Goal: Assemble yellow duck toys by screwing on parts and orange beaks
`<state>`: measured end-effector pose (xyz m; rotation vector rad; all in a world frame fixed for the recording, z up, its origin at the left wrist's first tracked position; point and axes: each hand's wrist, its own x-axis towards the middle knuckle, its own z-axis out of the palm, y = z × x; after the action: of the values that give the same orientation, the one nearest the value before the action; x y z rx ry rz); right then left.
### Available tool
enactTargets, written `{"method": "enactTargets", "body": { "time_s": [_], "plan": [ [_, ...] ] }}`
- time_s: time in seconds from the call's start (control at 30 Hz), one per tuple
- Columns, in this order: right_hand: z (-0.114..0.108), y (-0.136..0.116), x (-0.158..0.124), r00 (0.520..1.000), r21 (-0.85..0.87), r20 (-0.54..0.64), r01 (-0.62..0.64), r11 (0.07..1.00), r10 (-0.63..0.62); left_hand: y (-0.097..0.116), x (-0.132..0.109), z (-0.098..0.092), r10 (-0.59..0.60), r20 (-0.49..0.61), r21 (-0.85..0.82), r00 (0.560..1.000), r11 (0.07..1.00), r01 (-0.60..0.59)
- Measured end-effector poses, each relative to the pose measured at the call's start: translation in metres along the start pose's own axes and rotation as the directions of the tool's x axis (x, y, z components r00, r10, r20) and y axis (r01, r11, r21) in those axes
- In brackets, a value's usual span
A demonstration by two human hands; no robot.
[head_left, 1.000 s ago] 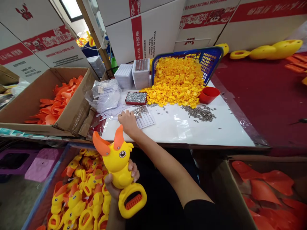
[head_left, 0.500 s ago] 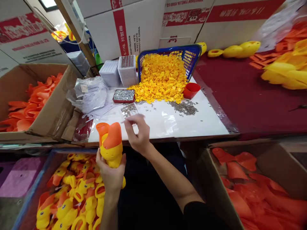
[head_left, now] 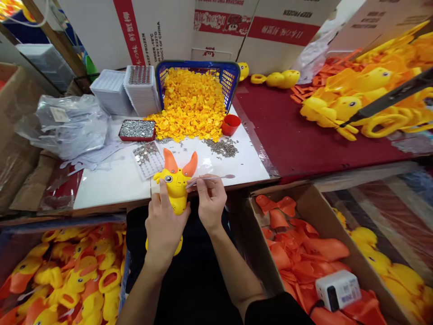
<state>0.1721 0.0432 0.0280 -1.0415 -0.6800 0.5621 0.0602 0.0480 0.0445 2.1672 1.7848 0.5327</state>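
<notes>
My left hand [head_left: 165,223] is wrapped round a yellow toy duck [head_left: 177,192] with two orange beak parts spread upward. A round eye and a small square outline show on the duck's yellow body. At the duck's right side, my right hand [head_left: 212,203] pinches a thin, pale plastic strip [head_left: 226,176] with a rounded end. The strip's other end meets the duck near the square outline; whether it goes in, I cannot tell. Just beyond the duck lies a clear tray [head_left: 154,166] partly filled with small round silvery discs.
On the white worktop [head_left: 101,185] are a red tray of small metal parts [head_left: 137,129], a blue basket [head_left: 233,72] spilling yellow pieces, a red cup [head_left: 231,125] and loose screws [head_left: 221,148]. Below stand a bin of toy ducks [head_left: 77,275] and a carton of orange parts [head_left: 301,243].
My right hand has come from beside the disc tray to the duck. The duck has turned, and its orange parts now spread apart. The view has swung to the right.
</notes>
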Motion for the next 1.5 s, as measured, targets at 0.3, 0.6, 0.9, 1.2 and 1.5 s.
{"method": "enactTargets", "body": {
  "time_s": [0.3, 0.6, 0.9, 1.2, 1.5],
  "plan": [
    [0.013, 0.000, -0.005, 1.000, -0.155, -0.012, 0.026, 0.988, -0.028, 0.024, -0.004, -0.009, -0.092, 0.148, 0.159, 0.985, 0.985, 0.068],
    [-0.002, 0.007, 0.001, 0.913, -0.468, 0.179, 0.408, 0.784, -0.367, 0.030, -0.006, -0.007, -0.047, 0.138, 0.258, 0.989, 0.966, 0.010],
    [-0.010, -0.010, 0.007, 0.897, -0.486, 0.324, 0.431, 0.761, -0.302, 0.027, -0.007, -0.005, -0.037, 0.135, 0.217, 0.990, 0.976, 0.007],
    [-0.006, -0.022, 0.005, 0.963, -0.558, 0.236, 0.246, 0.793, -0.133, 0.025, -0.010, 0.000, 0.028, 0.073, 0.139, 0.997, 0.990, -0.038],
    [-0.027, -0.021, 0.023, 0.918, -0.347, 0.387, 0.063, 0.936, 0.081, 0.016, -0.008, 0.002, 0.061, 0.062, 0.136, 0.996, 0.988, -0.069]
  ]
}}
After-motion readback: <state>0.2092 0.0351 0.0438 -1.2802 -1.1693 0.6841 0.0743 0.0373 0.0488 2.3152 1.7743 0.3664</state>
